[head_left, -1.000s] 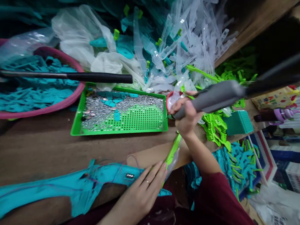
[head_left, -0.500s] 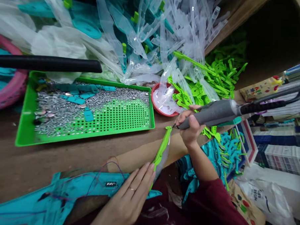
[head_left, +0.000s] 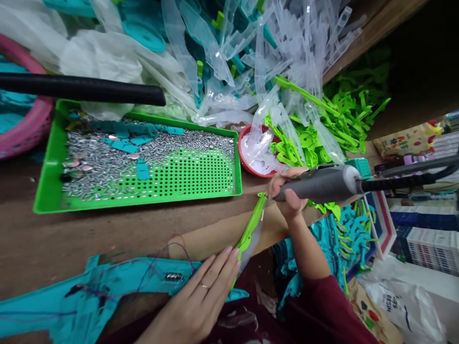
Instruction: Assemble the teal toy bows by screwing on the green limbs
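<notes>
Brown wooden workbench (head_left: pixel 97 232), worn and cluttered, fills the view, with crates and a printed bag on the floor to the right. Near the bench's front edge lies a slim lime-green plastic piece (head_left: pixel 252 229), partly inside a clear sleeve. Its long axis slants from the lower left up to the right.

The right hand (head_left: pixel 289 192) is closed tight around a grey cylindrical power tool (head_left: pixel 320 183). The tool's tip meets the upper end of the piece, so this hand is the nearer one to that end. The left hand (head_left: pixel 201 292) lies flat with its fingers stretched out and grips nothing. Its fingertips press on the lower end of the piece, and the palm rests on a teal plastic sheet with thin wires (head_left: pixel 106 288).

Beyond the piece sit a small red bowl (head_left: pixel 245 160) and a green perforated tray (head_left: pixel 46 184) strewn with little silver metal bits (head_left: pixel 100 169). A black bar (head_left: pixel 77 88) crosses above the tray, and a pink basin (head_left: pixel 26 132) stands at the left. A heap of clear plastic sleeves (head_left: pixel 257 51) and a heap of lime-green parts (head_left: pixel 330 120) lie against the back.
</notes>
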{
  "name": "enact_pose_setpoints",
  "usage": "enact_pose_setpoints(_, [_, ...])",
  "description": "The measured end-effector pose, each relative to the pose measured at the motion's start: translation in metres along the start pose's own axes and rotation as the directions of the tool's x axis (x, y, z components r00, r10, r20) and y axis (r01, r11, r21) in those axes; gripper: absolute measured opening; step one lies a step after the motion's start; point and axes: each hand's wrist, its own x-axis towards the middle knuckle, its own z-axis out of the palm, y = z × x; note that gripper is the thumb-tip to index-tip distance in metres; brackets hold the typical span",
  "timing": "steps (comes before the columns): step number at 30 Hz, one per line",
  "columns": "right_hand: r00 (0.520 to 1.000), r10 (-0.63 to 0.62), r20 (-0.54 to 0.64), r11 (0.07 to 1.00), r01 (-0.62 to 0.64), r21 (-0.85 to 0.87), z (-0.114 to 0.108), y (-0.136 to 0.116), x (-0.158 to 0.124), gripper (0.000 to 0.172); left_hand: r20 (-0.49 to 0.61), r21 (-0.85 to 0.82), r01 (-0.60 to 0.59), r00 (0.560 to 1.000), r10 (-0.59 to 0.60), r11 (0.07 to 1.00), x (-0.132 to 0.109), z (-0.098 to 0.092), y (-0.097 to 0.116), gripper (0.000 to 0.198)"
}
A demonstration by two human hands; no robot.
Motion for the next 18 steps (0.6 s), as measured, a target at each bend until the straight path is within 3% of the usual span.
enact_pose_setpoints(4, [0.995, -0.018, 0.103, 1.0, 0.017, 0.011, 0.005, -0.011, 0.009, 0.033, -0.012, 0.011, -0.005, 1.0, 0.005, 1.0, 0.0, 0.003, -0.001, 0.049])
enact_pose_setpoints(8, [0.991, -0.136, 0.003, 0.99, 0.136, 0.036, 0.04, -0.021, 0.034, 0.032, -0.023, 0.022, -0.009, 1.0, 0.009, 1.0, 0.005, 0.006, -0.003, 0.048])
enact_pose_setpoints(13, [1.0, -0.025, -0.013, 0.997, 0.026, 0.07, 0.086, 0.0, 0.054, 0.036, -0.082, -0.018, 0.029, 0.996, -0.031, 0.999, 0.011, 0.008, -0.004, 0.04])
enact_pose_setpoints(18, [0.998, 0.062, -0.002, 0.996, -0.062, 0.067, 0.092, 0.016, 0.049, 0.042, -0.107, -0.057, 0.061, 0.992, -0.067, 0.996, 0.012, 0.007, -0.006, 0.039])
